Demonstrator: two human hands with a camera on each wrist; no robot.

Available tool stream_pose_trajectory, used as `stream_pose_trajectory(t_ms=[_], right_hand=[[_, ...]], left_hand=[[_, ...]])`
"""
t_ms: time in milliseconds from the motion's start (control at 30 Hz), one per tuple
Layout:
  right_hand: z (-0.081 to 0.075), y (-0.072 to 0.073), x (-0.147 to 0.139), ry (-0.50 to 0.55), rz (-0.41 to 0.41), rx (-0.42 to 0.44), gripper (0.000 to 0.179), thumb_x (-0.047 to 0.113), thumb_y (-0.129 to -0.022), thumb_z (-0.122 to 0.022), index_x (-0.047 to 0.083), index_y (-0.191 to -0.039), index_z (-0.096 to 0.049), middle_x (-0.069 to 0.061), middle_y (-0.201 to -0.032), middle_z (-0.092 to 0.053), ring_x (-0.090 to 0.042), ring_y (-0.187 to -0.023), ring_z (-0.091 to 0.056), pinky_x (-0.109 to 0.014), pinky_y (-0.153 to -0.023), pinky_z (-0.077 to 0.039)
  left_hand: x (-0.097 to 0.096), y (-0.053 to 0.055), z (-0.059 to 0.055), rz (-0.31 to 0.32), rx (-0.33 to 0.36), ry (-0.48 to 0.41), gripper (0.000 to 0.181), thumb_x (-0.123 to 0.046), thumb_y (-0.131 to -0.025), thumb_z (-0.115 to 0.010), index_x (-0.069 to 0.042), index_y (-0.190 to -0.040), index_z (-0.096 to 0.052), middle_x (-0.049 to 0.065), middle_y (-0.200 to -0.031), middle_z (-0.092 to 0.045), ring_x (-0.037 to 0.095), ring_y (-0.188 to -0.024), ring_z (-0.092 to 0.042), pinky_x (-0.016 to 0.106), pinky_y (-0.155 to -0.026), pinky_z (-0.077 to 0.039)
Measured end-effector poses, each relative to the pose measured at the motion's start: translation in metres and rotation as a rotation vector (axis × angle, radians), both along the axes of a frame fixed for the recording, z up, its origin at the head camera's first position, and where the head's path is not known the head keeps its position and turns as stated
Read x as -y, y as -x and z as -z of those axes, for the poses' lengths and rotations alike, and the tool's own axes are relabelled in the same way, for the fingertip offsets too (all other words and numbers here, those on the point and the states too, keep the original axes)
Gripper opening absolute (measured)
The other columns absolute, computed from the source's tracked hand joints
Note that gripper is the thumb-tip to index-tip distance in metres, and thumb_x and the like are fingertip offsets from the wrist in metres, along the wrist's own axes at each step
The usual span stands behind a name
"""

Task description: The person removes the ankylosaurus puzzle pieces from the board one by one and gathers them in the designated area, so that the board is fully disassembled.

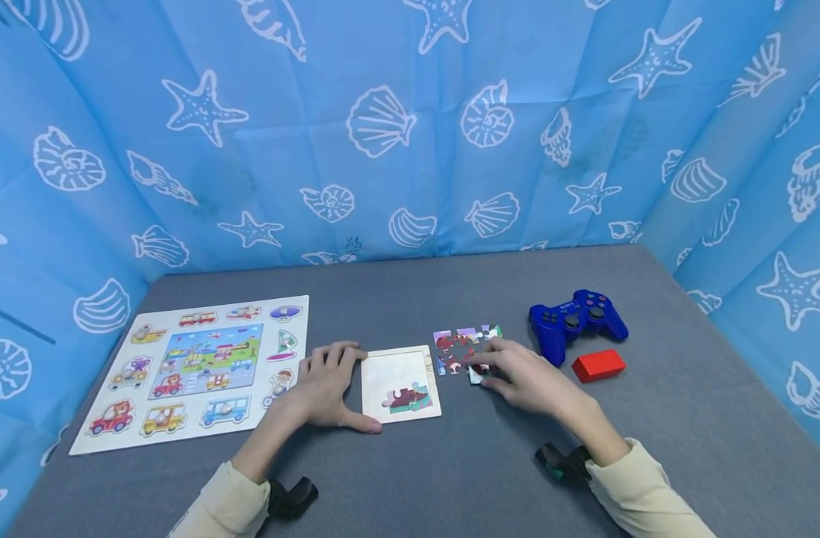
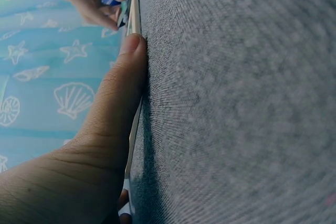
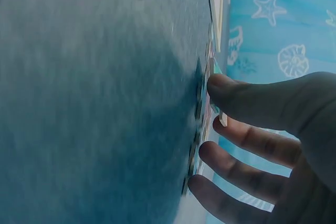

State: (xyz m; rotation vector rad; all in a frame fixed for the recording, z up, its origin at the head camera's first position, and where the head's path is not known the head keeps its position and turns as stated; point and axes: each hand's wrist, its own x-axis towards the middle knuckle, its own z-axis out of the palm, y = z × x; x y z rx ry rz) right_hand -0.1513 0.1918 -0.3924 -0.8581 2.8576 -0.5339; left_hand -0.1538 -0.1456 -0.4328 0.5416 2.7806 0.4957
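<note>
My right hand (image 1: pixel 527 377) pinches a jigsaw puzzle piece (image 3: pixel 224 119) between thumb and index finger. The other fingers spread low over loose puzzle pieces (image 1: pixel 443 341) on the grey cloth. Left of them lies a square wooden puzzle tray (image 1: pixel 390 368), with a few joined pieces (image 1: pixel 410 398) in its lower part. My left hand (image 1: pixel 322 388) spans the tray's left side, index finger at the upper corner and thumb along the lower one. In the left wrist view the thumb (image 2: pixel 113 98) lies straight against the tray's edge.
A large peg puzzle board (image 1: pixel 157 359) with vehicle pictures lies at the left. To the right are a blue game controller (image 1: pixel 571 321) and a red block (image 1: pixel 598 365). A blue shell-patterned curtain (image 1: pixel 410 187) closes off the table's back and sides.
</note>
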Motion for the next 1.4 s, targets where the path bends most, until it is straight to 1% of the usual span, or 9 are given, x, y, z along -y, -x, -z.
stream_pose_trajectory(t_ms=[133, 267, 367, 533, 700, 1033, 1167, 1233, 1400], right_hand=[[0.002, -0.005, 0.010, -0.002, -0.043, -0.018, 0.033, 0.013, -0.091, -0.076, 0.015, -0.124, -0.074, -0.001, -0.108, -0.067, -0.010, -0.089, -0.057, -0.032, -0.076, -0.050], [0.003, -0.009, 0.019, 0.005, -0.086, -0.027, 0.033, 0.013, -0.091, -0.076, 0.014, -0.124, -0.074, -0.001, -0.105, -0.066, -0.010, -0.087, -0.054, -0.029, -0.074, -0.048], [0.003, -0.011, 0.024, 0.009, -0.093, -0.019, 0.034, 0.012, -0.091, -0.077, 0.014, -0.124, -0.074, -0.001, -0.103, -0.066, -0.009, -0.086, -0.052, -0.027, -0.073, -0.045], [0.003, -0.012, 0.029, -0.001, -0.114, -0.018, 0.035, 0.013, -0.090, -0.077, 0.013, -0.125, -0.074, -0.001, -0.106, -0.066, -0.012, -0.091, -0.057, -0.033, -0.078, -0.049], [0.004, -0.013, 0.032, -0.013, -0.107, -0.011, 0.035, 0.016, -0.090, -0.078, 0.011, -0.124, -0.074, -0.002, -0.107, -0.067, -0.014, -0.094, -0.058, -0.038, -0.081, -0.051], [0.007, -0.012, 0.033, -0.023, -0.101, -0.001, 0.033, 0.015, -0.090, -0.078, 0.013, -0.122, -0.075, -0.001, -0.105, -0.066, -0.014, -0.094, -0.059, -0.037, -0.080, -0.050], [0.005, -0.011, 0.031, -0.017, -0.101, 0.009, 0.035, 0.017, -0.090, -0.079, 0.013, -0.124, -0.074, -0.001, -0.104, -0.066, -0.013, -0.091, -0.057, -0.034, -0.077, -0.049], [0.003, -0.011, 0.029, -0.006, -0.087, 0.008, 0.037, 0.017, -0.089, -0.080, 0.013, -0.125, -0.073, -0.001, -0.105, -0.066, -0.012, -0.090, -0.057, -0.032, -0.076, -0.049], [-0.005, -0.015, 0.026, 0.011, -0.062, -0.003, 0.035, 0.018, -0.086, -0.083, 0.015, -0.120, -0.074, -0.001, -0.102, -0.065, -0.010, -0.085, -0.054, -0.027, -0.071, -0.048]], left_hand=[[0.000, -0.001, -0.003, 0.004, -0.006, 0.000, 0.111, -0.073, -0.065, -0.083, -0.016, -0.149, -0.040, 0.016, -0.163, -0.030, 0.046, -0.142, -0.028, 0.066, -0.108, -0.028], [-0.001, -0.001, -0.005, 0.012, -0.002, 0.001, 0.111, -0.075, -0.065, -0.082, -0.014, -0.148, -0.040, 0.017, -0.161, -0.031, 0.047, -0.141, -0.029, 0.067, -0.107, -0.029], [-0.002, -0.001, -0.007, 0.010, 0.011, 0.008, 0.111, -0.074, -0.066, -0.082, -0.015, -0.149, -0.039, 0.016, -0.162, -0.030, 0.046, -0.142, -0.028, 0.066, -0.108, -0.028], [-0.003, -0.002, -0.009, -0.002, 0.018, 0.015, 0.111, -0.072, -0.066, -0.084, -0.016, -0.150, -0.039, 0.015, -0.162, -0.030, 0.045, -0.142, -0.028, 0.064, -0.106, -0.029], [-0.003, -0.001, -0.009, -0.003, 0.024, 0.019, 0.111, -0.072, -0.066, -0.084, -0.016, -0.150, -0.039, 0.014, -0.162, -0.030, 0.045, -0.143, -0.028, 0.064, -0.107, -0.029], [-0.003, -0.001, -0.008, 0.000, 0.022, 0.012, 0.110, -0.071, -0.066, -0.084, -0.016, -0.150, -0.039, 0.014, -0.162, -0.030, 0.045, -0.142, -0.028, 0.064, -0.107, -0.030], [-0.004, -0.001, -0.008, -0.002, 0.030, 0.010, 0.110, -0.071, -0.066, -0.084, -0.016, -0.150, -0.039, 0.014, -0.162, -0.030, 0.045, -0.142, -0.028, 0.064, -0.107, -0.029], [-0.004, 0.000, -0.007, -0.002, 0.032, 0.010, 0.110, -0.072, -0.066, -0.084, -0.016, -0.150, -0.039, 0.014, -0.162, -0.030, 0.044, -0.142, -0.028, 0.064, -0.107, -0.029], [-0.003, -0.001, -0.008, -0.007, 0.034, 0.016, 0.111, -0.071, -0.066, -0.084, -0.016, -0.151, -0.038, 0.014, -0.163, -0.029, 0.044, -0.143, -0.028, 0.065, -0.108, -0.029]])
